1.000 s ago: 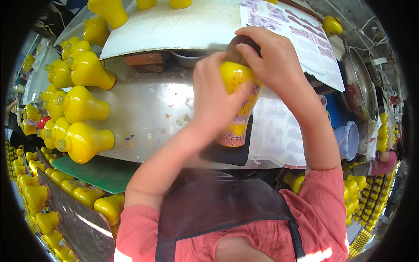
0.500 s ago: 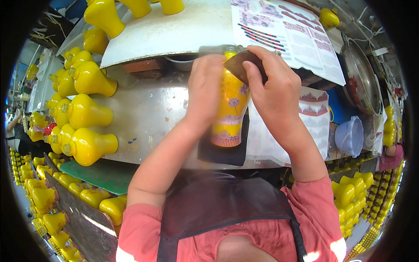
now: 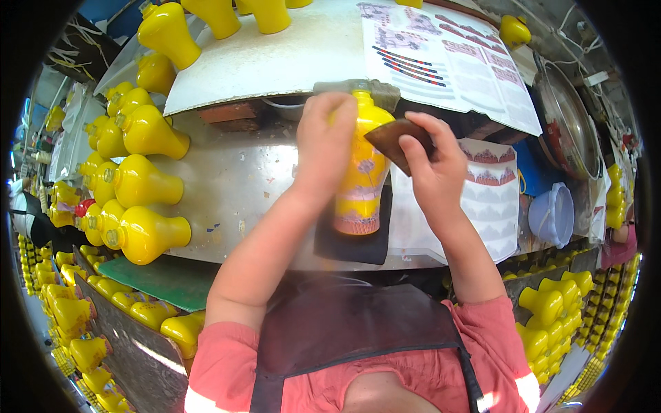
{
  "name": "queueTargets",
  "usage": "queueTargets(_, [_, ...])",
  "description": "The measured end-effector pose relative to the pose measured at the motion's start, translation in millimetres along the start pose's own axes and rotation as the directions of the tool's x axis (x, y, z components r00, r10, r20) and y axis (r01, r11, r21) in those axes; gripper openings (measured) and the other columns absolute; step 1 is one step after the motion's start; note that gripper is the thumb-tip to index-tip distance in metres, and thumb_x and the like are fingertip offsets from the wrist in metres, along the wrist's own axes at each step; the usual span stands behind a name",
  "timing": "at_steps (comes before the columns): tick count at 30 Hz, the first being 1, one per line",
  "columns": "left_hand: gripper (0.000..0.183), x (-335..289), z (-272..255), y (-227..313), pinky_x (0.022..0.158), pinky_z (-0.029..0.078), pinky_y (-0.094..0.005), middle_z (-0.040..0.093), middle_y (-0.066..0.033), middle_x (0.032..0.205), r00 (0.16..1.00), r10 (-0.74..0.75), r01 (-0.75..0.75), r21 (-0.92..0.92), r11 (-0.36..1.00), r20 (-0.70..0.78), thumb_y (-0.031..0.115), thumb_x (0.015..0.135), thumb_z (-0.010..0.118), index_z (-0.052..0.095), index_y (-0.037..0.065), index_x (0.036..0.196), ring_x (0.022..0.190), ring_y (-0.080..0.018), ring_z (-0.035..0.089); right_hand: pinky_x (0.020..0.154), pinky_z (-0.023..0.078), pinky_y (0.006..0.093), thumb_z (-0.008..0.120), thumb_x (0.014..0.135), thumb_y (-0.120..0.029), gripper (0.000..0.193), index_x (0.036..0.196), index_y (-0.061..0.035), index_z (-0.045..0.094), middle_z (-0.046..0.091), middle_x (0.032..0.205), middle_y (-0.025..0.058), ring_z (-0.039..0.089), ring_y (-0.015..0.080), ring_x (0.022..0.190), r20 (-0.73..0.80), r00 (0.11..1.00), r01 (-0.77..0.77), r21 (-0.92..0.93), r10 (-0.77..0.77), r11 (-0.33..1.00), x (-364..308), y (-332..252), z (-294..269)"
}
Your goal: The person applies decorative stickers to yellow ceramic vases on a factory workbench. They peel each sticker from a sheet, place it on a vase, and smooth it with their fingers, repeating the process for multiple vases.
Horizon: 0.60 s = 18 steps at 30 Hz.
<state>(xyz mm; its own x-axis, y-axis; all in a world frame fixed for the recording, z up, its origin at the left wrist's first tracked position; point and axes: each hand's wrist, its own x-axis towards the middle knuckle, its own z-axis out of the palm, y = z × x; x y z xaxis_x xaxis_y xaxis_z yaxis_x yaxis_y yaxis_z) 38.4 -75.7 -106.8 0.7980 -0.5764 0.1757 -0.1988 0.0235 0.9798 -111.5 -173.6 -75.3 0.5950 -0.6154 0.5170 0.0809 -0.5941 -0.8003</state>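
A yellow vase [image 3: 361, 175] with purple flower and fringe decals lies on its side, its neck pointing away from me, on a black cloth [image 3: 358, 249]. My left hand [image 3: 326, 141] is curled against the vase's left side near the shoulder, holding it; its fingertips are partly hidden and a little blurred. In my right hand [image 3: 441, 162] is a dark brown flat scraper [image 3: 394, 140], pinched between thumb and fingers. The scraper's edge is just beside the vase's upper right side. A rolled grey-green cloth [image 3: 384, 95] lies behind the vase's neck.
Several plain yellow vases [image 3: 150, 177] lie along the table's left side. Decal sheets [image 3: 487, 206] lie to the right, and more sheets [image 3: 454, 62] cover the raised white board [image 3: 275, 65]. A pale blue bucket [image 3: 551, 215] stands at the right edge. Vases on boards fill both lower sides.
My right hand with the scraper has drawn back to the right and toward me, uncovering the vase's neck and shoulder. My left hand stays by the vase.
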Motion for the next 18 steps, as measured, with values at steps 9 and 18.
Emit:
queueTargets(9, [0.020,-0.6,-0.9,5.1,0.081,0.053,-0.0264,0.067,-0.0037,0.100,0.990,-0.134,0.143,-0.288,0.947,0.050,0.020,0.107,0.053,0.064,0.003,0.111,0.088,-0.0091,0.063,0.080,0.056,0.0335,0.076,0.088,0.001,0.018,0.102,-0.0042,0.066,0.071,0.097,0.0105,0.070,0.0220,0.087,-0.130,0.984,0.102,-0.147,-0.122,0.984,-33.6,21.1,-3.1])
queueTargets(18, [0.033,-4.6,-4.4,6.0,0.083,0.053,-0.0276,0.068,-0.0055,0.100,0.999,-0.026,0.037,-0.256,0.966,0.044,0.029,0.111,0.048,0.064,0.001,0.115,0.089,-0.0117,0.064,0.073,0.056,0.0315,0.077,0.081,0.009,0.024,0.098,-0.0048,0.067,0.071,0.095,0.0099,0.070,0.0244,0.083,0.009,0.969,0.247,-0.097,-0.247,0.964,-61.6,-11.4,-7.3])
